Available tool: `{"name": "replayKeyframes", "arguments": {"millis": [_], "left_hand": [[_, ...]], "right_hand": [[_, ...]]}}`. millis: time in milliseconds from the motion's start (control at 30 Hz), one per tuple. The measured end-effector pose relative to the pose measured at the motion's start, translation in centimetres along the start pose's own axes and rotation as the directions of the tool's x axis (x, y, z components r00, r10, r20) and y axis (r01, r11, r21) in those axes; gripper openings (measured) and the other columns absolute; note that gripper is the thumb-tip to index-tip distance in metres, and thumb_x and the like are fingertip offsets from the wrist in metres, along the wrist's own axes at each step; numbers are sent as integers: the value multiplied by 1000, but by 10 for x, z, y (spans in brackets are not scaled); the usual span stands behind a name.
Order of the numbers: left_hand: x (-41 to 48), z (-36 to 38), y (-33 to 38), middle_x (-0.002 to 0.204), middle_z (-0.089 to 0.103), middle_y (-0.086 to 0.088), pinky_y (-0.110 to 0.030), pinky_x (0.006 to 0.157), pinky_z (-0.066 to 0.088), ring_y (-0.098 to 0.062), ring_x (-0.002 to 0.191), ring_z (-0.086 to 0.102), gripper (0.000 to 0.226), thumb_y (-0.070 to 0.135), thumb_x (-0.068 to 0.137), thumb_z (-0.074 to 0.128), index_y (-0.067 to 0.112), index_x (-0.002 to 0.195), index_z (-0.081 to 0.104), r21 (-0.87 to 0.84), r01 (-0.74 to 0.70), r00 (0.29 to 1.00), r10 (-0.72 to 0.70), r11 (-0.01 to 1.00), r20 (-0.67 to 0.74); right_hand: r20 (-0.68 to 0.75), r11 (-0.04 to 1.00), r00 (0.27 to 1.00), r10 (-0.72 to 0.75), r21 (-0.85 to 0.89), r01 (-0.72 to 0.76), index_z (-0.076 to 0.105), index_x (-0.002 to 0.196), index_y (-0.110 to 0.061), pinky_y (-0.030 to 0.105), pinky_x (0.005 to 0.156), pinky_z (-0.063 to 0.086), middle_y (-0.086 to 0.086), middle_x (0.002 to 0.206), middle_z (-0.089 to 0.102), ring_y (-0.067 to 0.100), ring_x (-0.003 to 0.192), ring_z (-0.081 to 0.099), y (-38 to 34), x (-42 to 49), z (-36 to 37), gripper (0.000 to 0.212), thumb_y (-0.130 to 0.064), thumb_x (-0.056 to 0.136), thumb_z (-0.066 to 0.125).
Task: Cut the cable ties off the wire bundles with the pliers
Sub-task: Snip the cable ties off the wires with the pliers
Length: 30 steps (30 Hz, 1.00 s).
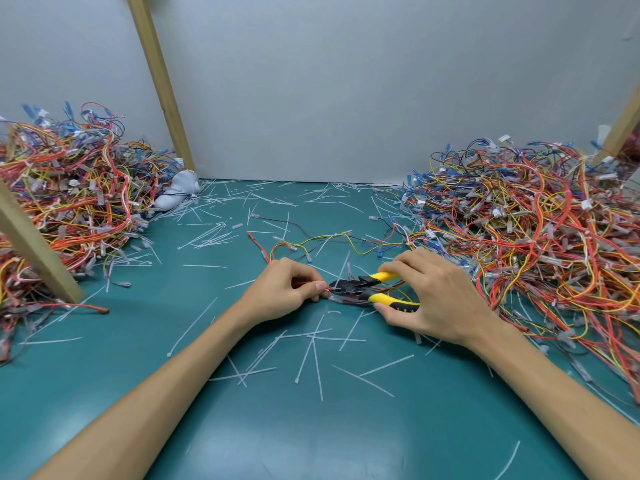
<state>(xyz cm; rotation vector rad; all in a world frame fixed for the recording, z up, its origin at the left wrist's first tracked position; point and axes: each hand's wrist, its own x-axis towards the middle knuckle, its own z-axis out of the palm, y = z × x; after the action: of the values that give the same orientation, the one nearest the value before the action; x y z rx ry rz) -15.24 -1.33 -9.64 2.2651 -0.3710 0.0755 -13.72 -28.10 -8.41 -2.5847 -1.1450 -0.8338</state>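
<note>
Matt green table mat (311,427); wooden posts (161,81); pliers (367,289) (glossy plastic handles).

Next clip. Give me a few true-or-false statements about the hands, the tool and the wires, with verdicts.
1. The right hand grips the pliers. True.
2. The pliers' handles are red. False: they are yellow.
3. The left hand pinches a wire bundle beside the pliers' head. True.
4. Wires are heaped on the left side only. False: a left pile and a right pile flank the mat.
5. Cut ties lie scattered over the mat. True.
</note>
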Motion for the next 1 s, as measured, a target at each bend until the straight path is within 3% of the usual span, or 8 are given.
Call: {"name": "replayKeyframes", "arguments": {"millis": [167, 367, 533, 1000], "left_hand": [[0, 0, 0, 61, 64, 9, -16, 55, 35, -2, 54, 47, 20, 16, 93, 62, 20, 79, 75, 1, -1, 1000, 1, 1000, 2], [-1, 0, 2, 62, 64, 9, -12, 53, 33, -1, 52, 48, 20, 15, 93, 61, 21, 77, 73, 22, -2, 1000, 2, 1000, 2], [-1, 0, 3, 61, 63, 10, -11, 53, 32, 0, 52, 48, 18, 15, 93, 61, 14, 83, 75, 25, 2, 1000, -2, 1000, 3], [-2, -1, 7, 61, 63, 11, -11, 55, 34, 1, 53, 49, 27, 13, 93, 60, 27, 71, 67, 34, 0, 1000, 0, 999, 3]], "right_hand": [[-1, 999, 1000, 28, 17, -28, 68, 89, -16, 28, 63, 47, -6, 78, 58, 18, 72, 56, -3, 0, 1, 37, -51, 75, 72], [19, 1000, 1000, 18, 24, -18, 68, 94, -17, 32, 68, 50, -5, 82, 61, 18, 76, 57, -3, -1, 1, 39, -53, 79, 66], [-7, 999, 999, 37, 22, -36, 70, 86, -17, 31, 57, 49, -6, 75, 59, 17, 71, 58, -6, -1, 0, 39, -54, 77, 65], [-8, 1000, 1000, 9, -3, -9, 70, 94, -17, 31, 67, 50, -4, 81, 61, 19, 75, 58, -4, -1, 2, 43, -56, 81, 60]]}}
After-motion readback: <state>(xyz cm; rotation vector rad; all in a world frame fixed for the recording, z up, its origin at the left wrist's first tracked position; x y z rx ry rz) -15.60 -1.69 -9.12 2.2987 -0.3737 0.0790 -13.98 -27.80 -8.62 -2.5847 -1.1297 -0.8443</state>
